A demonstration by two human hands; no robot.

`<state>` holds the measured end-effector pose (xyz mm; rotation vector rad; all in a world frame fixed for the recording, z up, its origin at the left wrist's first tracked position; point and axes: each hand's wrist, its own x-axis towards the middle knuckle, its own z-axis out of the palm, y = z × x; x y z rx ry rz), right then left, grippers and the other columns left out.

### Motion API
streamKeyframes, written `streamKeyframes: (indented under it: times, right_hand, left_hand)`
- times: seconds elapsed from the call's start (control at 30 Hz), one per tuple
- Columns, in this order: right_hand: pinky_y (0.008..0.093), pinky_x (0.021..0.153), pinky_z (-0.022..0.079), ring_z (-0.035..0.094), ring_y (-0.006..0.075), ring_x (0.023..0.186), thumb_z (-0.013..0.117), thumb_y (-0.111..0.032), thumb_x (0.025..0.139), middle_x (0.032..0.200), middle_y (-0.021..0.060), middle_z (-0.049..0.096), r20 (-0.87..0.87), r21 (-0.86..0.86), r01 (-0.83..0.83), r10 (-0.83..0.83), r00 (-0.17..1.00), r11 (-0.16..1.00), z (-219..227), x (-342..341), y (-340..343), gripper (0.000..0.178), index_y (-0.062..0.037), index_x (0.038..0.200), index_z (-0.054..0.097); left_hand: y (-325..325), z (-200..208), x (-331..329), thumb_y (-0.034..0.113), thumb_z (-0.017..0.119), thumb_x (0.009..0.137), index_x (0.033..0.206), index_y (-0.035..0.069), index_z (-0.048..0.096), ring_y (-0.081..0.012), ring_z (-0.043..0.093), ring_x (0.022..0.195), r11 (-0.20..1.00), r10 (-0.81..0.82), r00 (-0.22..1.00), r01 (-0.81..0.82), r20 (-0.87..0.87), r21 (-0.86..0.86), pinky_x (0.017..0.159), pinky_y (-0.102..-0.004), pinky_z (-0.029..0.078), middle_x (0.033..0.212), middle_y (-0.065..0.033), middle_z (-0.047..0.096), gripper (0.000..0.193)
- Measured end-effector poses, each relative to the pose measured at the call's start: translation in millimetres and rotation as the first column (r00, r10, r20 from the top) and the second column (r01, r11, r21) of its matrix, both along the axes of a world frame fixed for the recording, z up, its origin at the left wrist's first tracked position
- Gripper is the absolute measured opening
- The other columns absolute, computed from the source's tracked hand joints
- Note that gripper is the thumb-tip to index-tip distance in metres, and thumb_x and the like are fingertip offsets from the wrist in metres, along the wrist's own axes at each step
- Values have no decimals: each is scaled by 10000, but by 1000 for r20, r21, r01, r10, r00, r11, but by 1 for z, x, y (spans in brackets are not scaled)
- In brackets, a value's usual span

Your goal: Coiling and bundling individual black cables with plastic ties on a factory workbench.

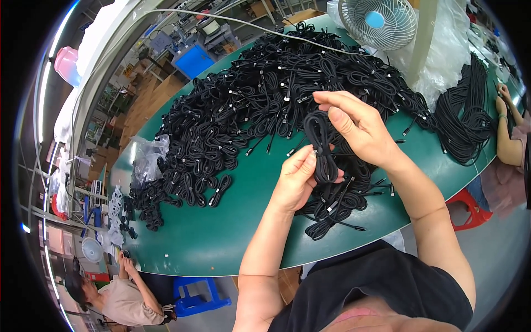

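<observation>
A bundled black cable [321,145], coiled in long loops and drawn in at its middle, is held upright over the green table [221,243]. My left hand [298,176] grips it, thumb and fingers closed around the narrow middle. Beside its upper loop is my right hand [358,128], fingers stretched out and thumb apart; whether the palm touches the loop is hidden. Below my hands lies a small group of cable bundles [338,205] with metal plugs showing. Beyond them spreads a large heap of black cables [265,83].
A fan [379,22] stands at the back beside clear plastic [448,55]. Long loose cables [464,122] hang in a thick hank at the right. Another plastic bag [149,157] lies at the heap's left. Co-workers sit at both ends, near a blue stool [199,296] and a red stool [470,210].
</observation>
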<state>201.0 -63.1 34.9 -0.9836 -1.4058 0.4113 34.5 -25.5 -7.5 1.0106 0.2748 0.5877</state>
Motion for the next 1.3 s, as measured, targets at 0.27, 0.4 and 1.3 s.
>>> streamKeyframes:
  times: [0.27,0.4,1.3]
  right_hand:
    - [281,661,495,621,218,767,591,-33,790,893,125,615,269,115,130,-157,950,985,-2,-10,-2,147,24,924,615]
    - [305,672,493,608,241,779,565,20,759,887,133,598,482,249,105,-218,849,963,1,-7,2,132,25,885,605]
    - [269,615,434,533,187,709,612,-22,760,845,111,529,520,218,68,-175,836,974,-1,-2,-1,134,22,885,592]
  left_hand:
    - [-2,-4,4,355,430,926,995,55,526,-86,513,628,991,115,991,-110,-67,70,532,-202,407,827,-33,570,323]
    - [0,-4,-2,356,434,922,970,32,506,-108,514,535,991,90,991,-80,-95,105,470,-208,402,689,-70,567,335]
    - [-1,-4,-3,357,423,927,921,59,473,-102,485,483,999,-18,1000,18,8,-28,377,-187,330,687,-46,527,302]
